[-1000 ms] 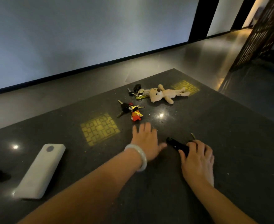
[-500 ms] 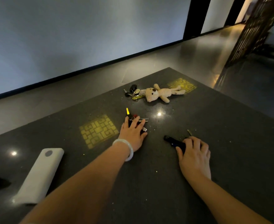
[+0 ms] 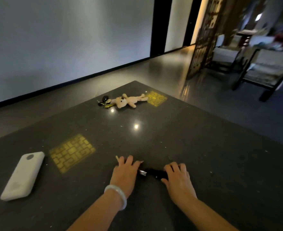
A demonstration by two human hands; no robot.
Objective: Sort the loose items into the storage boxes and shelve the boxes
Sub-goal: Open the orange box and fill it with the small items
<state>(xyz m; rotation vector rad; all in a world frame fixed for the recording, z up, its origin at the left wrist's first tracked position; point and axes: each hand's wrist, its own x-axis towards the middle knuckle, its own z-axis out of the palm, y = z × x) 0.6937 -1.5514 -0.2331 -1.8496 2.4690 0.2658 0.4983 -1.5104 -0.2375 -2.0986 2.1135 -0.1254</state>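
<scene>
My left hand, with a pale bangle on the wrist, lies fingers-down on the dark table over a key bunch; only a silver bit and a light tip stick out. My right hand covers the end of a black key fob right beside it. A beige teddy bear keychain lies at the far edge, with a bunch of keys and black fobs at its head. A white power bank rests at the near left. No storage box is in view.
Two yellow patterned squares are set into the table top. A carved wooden screen and dark-framed chairs stand on the floor to the right. A pale wall runs behind.
My left hand reached out to the red-charm key bunch, closed over it and dragged it back beside the black fob. The right hand stayed on the fob. The view swung right.
</scene>
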